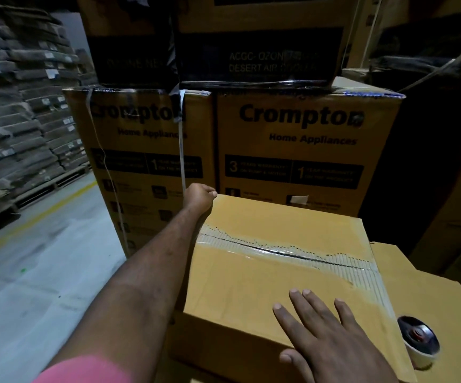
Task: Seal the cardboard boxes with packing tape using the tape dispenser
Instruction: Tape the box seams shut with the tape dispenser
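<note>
Box [251, 294] under left hand [200, 196], right hand [331, 335]

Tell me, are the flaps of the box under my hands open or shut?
Shut. The box flaps lie flat, meeting at a middle seam covered by clear tape; the right hand rests flat on top.

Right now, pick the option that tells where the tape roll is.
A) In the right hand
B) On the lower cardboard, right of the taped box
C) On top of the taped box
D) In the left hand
B: the tape roll lies on the lower cardboard beside the box, while the right hand rests flat on the box top and the left hand holds its far corner.
</note>
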A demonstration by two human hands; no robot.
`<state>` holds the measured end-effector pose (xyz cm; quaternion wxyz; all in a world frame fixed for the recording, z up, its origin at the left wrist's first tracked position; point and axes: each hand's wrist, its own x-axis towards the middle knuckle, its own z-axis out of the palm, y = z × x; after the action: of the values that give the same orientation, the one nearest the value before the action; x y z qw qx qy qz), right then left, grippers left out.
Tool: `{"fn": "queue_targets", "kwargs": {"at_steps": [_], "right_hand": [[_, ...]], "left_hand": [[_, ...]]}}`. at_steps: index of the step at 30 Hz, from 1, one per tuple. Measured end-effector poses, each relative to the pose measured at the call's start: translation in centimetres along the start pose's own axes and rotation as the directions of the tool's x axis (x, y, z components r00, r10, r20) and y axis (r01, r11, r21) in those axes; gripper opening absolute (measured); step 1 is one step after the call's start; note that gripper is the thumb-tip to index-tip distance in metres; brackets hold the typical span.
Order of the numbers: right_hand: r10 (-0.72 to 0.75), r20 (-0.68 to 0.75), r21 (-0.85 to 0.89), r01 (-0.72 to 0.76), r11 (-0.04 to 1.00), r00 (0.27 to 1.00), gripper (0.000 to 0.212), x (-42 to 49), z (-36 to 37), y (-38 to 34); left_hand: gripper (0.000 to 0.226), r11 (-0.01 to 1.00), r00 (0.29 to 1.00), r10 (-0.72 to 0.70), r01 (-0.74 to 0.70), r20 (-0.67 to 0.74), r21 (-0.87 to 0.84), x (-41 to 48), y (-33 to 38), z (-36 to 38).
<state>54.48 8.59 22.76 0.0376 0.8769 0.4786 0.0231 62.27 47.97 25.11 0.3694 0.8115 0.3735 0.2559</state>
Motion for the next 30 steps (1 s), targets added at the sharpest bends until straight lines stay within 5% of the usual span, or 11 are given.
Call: {"fn": "queue_targets", "kwargs": {"at_steps": [4, 11, 16, 25, 30], "right_hand": [[0.019, 0.006, 0.001, -0.019, 1.000, 1.000, 0.061, 0.3, 0.1, -0.3], [0.044, 0.030, 0.019, -0.044, 0.999, 0.999, 0.062, -0.4, -0.2, -0.7], [0.080, 0.027, 0.034, -0.081, 0.996, 0.996, 0.063, -1.3, -0.2, -0.5], [0.075, 0.017, 0.029, -0.076, 0.997, 0.997, 0.059, -1.9, -0.9, -0.7], [0.084, -0.012, 0.030, -0.084, 0.996, 0.996, 0.061, -1.4, -0.5, -0.7]], "left_hand": [[0.008, 0.999, 0.999, -0.035, 0.035, 0.034, -0.018, 0.4, -1.0, -0.4], [0.015, 0.984, 0.997, 0.072, -0.067, -0.025, 0.165, -4.0, -2.7, -2.3], [0.015, 0.991, 0.997, 0.055, -0.049, -0.048, 0.126, -8.0, -3.3, -3.9], [0.012, 0.969, 0.999, -0.051, 0.052, 0.010, -0.241, -16.8, -5.6, -7.8], [0.019, 0.819, 0.974, -0.206, 0.226, 0.096, -0.528, -21.5, -8.3, -9.2]]}}
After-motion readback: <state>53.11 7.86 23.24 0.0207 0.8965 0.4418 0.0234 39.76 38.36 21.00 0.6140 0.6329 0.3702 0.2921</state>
